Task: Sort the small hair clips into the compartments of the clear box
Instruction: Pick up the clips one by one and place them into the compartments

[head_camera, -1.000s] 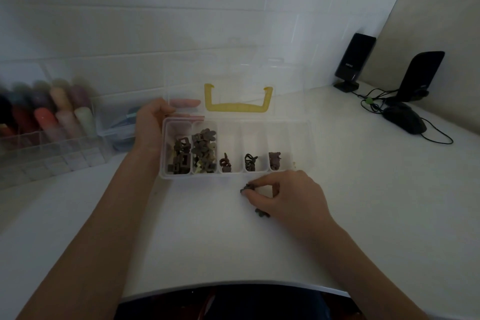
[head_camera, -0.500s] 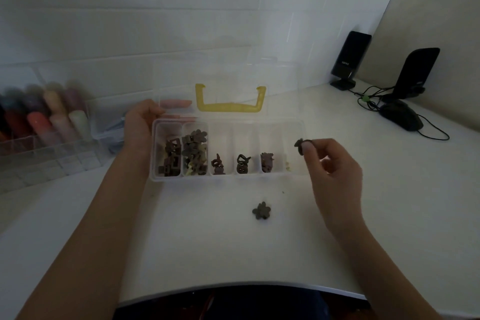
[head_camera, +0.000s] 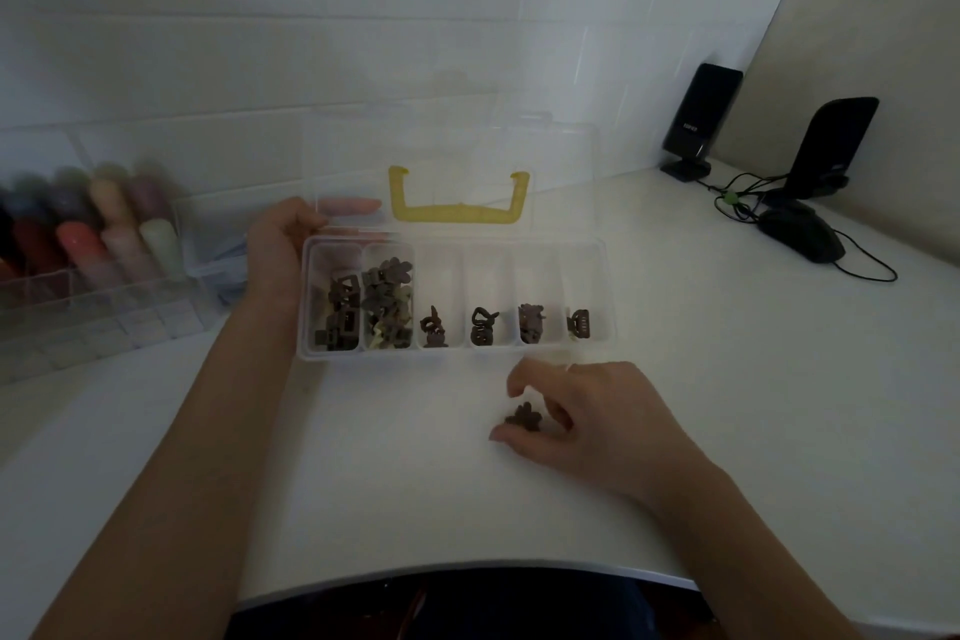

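Note:
The clear box (head_camera: 457, 352) stands open on the white table, its lid with a yellow handle (head_camera: 459, 203) raised behind. Its two left compartments hold several dark hair clips (head_camera: 387, 299). Each of the other four holds one or two, including a clip (head_camera: 578, 323) in the rightmost one. My left hand (head_camera: 278, 244) grips the box's back left corner, fingers behind the lid. A dark flower-shaped clip (head_camera: 523, 417) lies on the table in front of the box. My right hand (head_camera: 582, 418) is over it, thumb and fingers curled round it.
A clear organiser (head_camera: 93, 276) with coloured rounded items stands at the left against the tiled wall. Two black speakers (head_camera: 698, 120), a black mouse (head_camera: 800, 237) and cables lie at the far right. The table's curved front edge (head_camera: 467, 569) is close to my body.
My right hand dropped the clip it carried into the rightmost compartment, then came back down to the flower clip on the table. My left hand has stayed on the box.

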Demonstrator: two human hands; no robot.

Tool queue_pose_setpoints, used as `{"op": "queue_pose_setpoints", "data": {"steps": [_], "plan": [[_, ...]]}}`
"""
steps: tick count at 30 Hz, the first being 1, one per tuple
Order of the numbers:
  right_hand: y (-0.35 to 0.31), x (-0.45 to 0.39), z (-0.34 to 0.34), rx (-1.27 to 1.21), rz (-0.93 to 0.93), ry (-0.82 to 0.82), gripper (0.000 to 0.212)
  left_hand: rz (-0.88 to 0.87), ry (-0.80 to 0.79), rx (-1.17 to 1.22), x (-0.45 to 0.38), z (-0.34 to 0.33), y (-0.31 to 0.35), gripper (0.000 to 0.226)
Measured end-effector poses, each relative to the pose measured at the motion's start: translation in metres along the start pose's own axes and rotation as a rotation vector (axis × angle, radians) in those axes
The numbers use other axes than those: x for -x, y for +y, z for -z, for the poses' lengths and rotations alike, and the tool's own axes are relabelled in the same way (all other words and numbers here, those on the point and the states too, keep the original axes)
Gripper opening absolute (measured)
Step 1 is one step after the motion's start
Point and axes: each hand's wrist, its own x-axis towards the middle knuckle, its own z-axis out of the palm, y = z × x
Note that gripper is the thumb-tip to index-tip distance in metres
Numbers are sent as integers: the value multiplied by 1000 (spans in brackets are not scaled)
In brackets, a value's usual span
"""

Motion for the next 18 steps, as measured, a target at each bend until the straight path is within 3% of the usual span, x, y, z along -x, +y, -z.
{"op": "queue_pose_setpoints", "data": {"steps": [3,6,11,18], "plan": [[-2,-1,-7,-25,39,-27,23,14,23,-7,0,-1,0,38],[-9,-8,-4,-159,33,97,14,22,27,-14,2,-3,0,38],[-34,-40,0,-325,-5,259,22,26,17,-37,2,-5,-1,39],[-53,-74,-35,-88,107,379,12,39,48,-47,-1,-2,-3,39]]}}
